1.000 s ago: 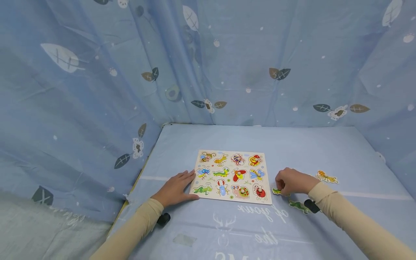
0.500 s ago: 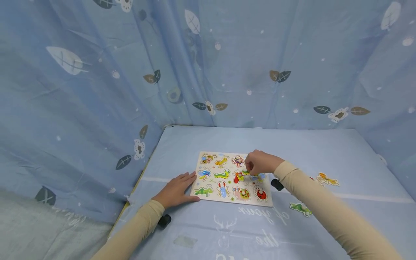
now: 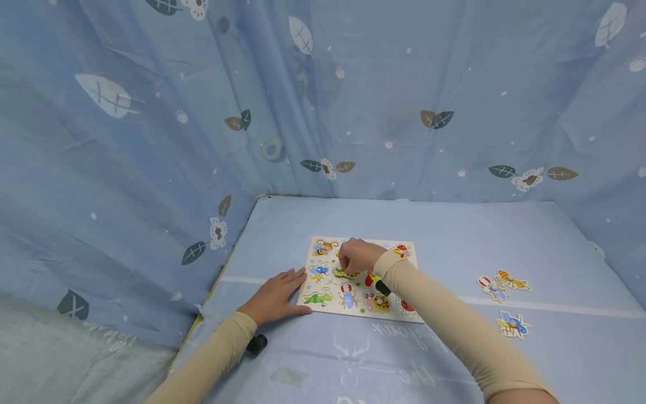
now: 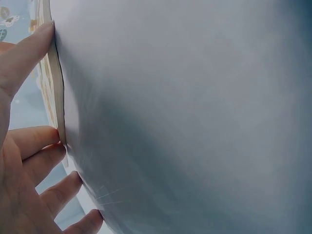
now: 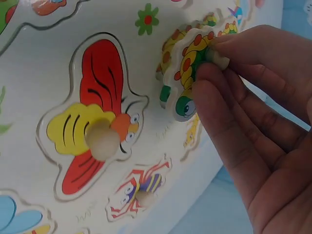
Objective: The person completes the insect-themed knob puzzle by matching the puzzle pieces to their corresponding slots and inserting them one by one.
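Note:
My right hand [image 3: 360,255] pinches the small wooden knob of a caterpillar puzzle piece [image 5: 187,66] between thumb and fingers. In the right wrist view the piece is tilted, just over the printed caterpillar recess; whether it touches the board cannot be told. The pale puzzle board [image 3: 309,287] lies flat, with insect pictures in rows. Near the hand, a red-winged insect piece [image 5: 73,129] and a spider piece [image 5: 146,183] sit in their recesses, knobs up. My left hand [image 3: 275,297] rests at the board's left edge, fingers spread and fingertips touching the rim [image 4: 58,87].
Right of the board lie loose pieces: a yellow striped insect [image 3: 513,280], a stag beetle [image 3: 492,288] and a blue insect [image 3: 513,325]. The right sleeve [image 3: 444,314] crosses the board's lower right corner. A blue patterned curtain [image 3: 373,112] hangs behind the table [image 3: 454,230].
My right hand has picked up the caterpillar piece right of the board and carried it left over the board's middle. The sleeve now hides the loose green piece. The left hand stays put.

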`<move>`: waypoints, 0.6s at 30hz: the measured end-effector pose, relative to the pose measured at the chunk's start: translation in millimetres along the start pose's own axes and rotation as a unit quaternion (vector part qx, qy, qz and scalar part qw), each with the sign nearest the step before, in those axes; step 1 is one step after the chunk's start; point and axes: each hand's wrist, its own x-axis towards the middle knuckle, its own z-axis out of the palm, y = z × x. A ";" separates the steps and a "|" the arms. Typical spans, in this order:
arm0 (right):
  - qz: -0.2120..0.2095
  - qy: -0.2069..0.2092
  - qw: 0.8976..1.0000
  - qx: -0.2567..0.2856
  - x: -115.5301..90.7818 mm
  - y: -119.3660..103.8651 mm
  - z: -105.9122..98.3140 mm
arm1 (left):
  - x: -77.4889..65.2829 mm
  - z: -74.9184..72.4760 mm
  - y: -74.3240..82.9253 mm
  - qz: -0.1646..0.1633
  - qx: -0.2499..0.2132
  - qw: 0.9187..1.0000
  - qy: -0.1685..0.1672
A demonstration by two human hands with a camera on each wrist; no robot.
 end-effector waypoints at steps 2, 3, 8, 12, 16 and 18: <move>0.001 0.000 1.000 -0.003 3.7 -1.6 2.7 | -0.1 0.2 -0.7 0.001 0.000 1.000 0.001; 0.001 0.000 1.000 -0.005 5.4 -2.2 3.9 | 0.0 0.3 -1.1 0.001 0.000 1.000 0.002; 0.012 -0.004 1.000 -0.018 11.0 -2.7 7.9 | 0.0 1.1 -1.4 0.001 0.004 1.000 0.003; 0.012 -0.006 1.000 -0.016 12.8 -4.1 7.8 | -0.2 0.1 -1.1 0.000 0.003 1.000 0.001; 0.011 -0.015 0.999 -0.026 12.1 -6.1 7.4 | -0.5 0.0 -0.9 0.001 0.002 1.000 0.001; 0.013 -0.012 0.999 -0.035 11.4 -6.8 7.4 | -0.4 -0.2 -0.7 0.002 0.003 1.000 0.001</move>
